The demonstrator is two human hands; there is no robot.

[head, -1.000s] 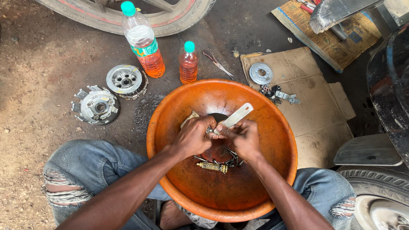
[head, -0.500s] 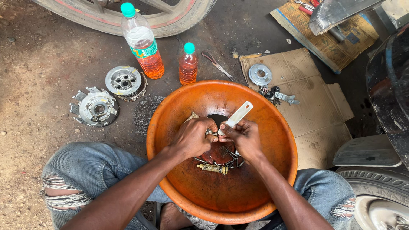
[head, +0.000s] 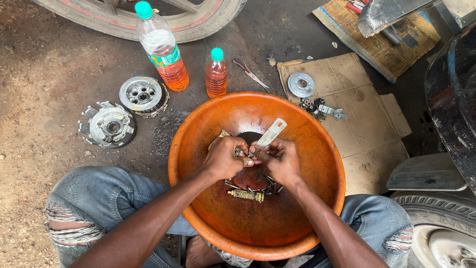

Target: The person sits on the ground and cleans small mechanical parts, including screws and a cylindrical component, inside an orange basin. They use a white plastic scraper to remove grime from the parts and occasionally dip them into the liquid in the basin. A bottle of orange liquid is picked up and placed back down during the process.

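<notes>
A: Hands first. Where are they?

B: Centre of frame, both over the orange basin (head: 327, 164). The left hand (head: 224, 158) and the right hand (head: 278, 161) meet fingertip to fingertip above the dark pool at the basin's bottom.

A: Fingers?

B: Left hand's fingers are curled tight, pinching a small metal part (head: 239, 151) that is mostly hidden. Right hand's fingers are clenched around a flat pale blade (head: 270, 133) that sticks out toward the upper right. The part sits right between the two hands, touching both.

A: What's in the basin?

B: Loose bolts (head: 265, 179) and a brass-coloured cylinder (head: 245, 195) lying in reddish liquid, just below the hands.

A: Around it?

B: Upper left: a large bottle (head: 161, 47) with orange liquid and a green cap; a small bottle (head: 216, 73), same colours, just right of it. Left of the basin, two round toothed metal discs, one (head: 143, 95) nearer the bottles, the other (head: 108, 125) further left. Pliers (head: 250, 73) lie on the ground above the basin. Upper right: flattened cardboard (head: 367, 129) with a round silver disc (head: 301, 84) and small fittings (head: 322, 109).

A: The person?

B: Torn blue jeans (head: 99, 198), knees on either side of the basin. A tyre (head: 148, 20) runs along the top edge.
</notes>
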